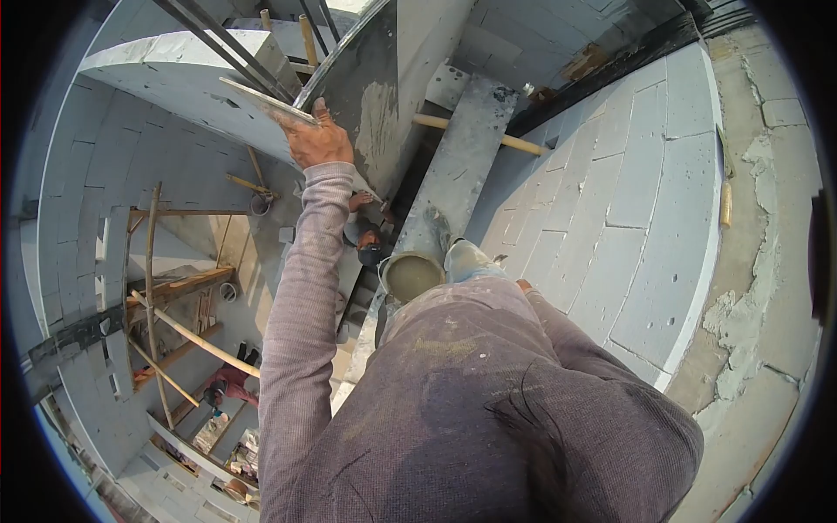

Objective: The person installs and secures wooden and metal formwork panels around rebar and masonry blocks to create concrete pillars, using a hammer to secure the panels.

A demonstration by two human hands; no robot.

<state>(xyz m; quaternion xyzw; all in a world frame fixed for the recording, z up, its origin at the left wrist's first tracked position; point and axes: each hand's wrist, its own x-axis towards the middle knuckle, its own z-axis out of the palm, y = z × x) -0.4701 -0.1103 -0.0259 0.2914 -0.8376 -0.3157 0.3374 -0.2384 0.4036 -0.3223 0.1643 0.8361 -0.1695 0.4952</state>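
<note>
My left hand (pixel 321 141) is raised at the upper left, with thumb and fingers closed on a thin, flat, pale plate (pixel 266 100) seen nearly edge-on, much like a plasterer's float. Right beside it stands a wall face with a dark grey coat (pixel 353 78) and a rough smear of lighter mortar (pixel 377 122). Of my right hand (pixel 524 285) only a sliver shows past my clothing, low at my side; its fingers are hidden. A round bucket (pixel 413 277) of greyish-green liquid or thin mix sits just in front of my body, near my legs.
I stand over a narrow, stained plank (pixel 462 148), with a bamboo pole (pixel 523 146) crossing under it. A pale block wall (pixel 610 200) rises at right. Below are a capped person (pixel 370 251), a person in red (pixel 231 383) and bamboo scaffolding (pixel 193 335) above a deep drop.
</note>
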